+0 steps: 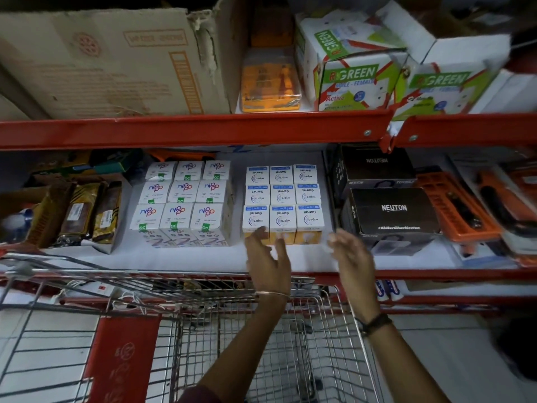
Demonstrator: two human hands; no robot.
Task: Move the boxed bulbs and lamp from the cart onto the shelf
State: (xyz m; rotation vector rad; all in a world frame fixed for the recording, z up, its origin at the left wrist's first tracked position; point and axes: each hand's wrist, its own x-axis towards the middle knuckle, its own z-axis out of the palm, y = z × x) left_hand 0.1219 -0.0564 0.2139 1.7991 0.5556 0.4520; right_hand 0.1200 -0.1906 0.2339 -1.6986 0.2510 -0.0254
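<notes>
On the white-lined middle shelf (180, 257) stands a three-by-three block of Wipro Garnet bulb boxes (283, 199), white on top and yellow in front. Left of it is a similar block of Nippo bulb boxes (181, 199). Two black Neuton boxes (392, 210) are stacked to the right. My left hand (268, 257) is open, fingertips at the front left corner of the Wipro block. My right hand (353, 257) is open just off the block's front right corner, holding nothing. The wire cart (261, 330) stands below my arms; no boxes show in the visible part of its basket.
Orange packaged tools (453, 205) lie right of the Neuton boxes. Brown packets (78, 213) stand at the shelf's left. The upper shelf holds a large cardboard carton (110, 62), an orange pack (270, 82) and R-Green boxes (357, 80). A red shelf beam (189, 129) runs above.
</notes>
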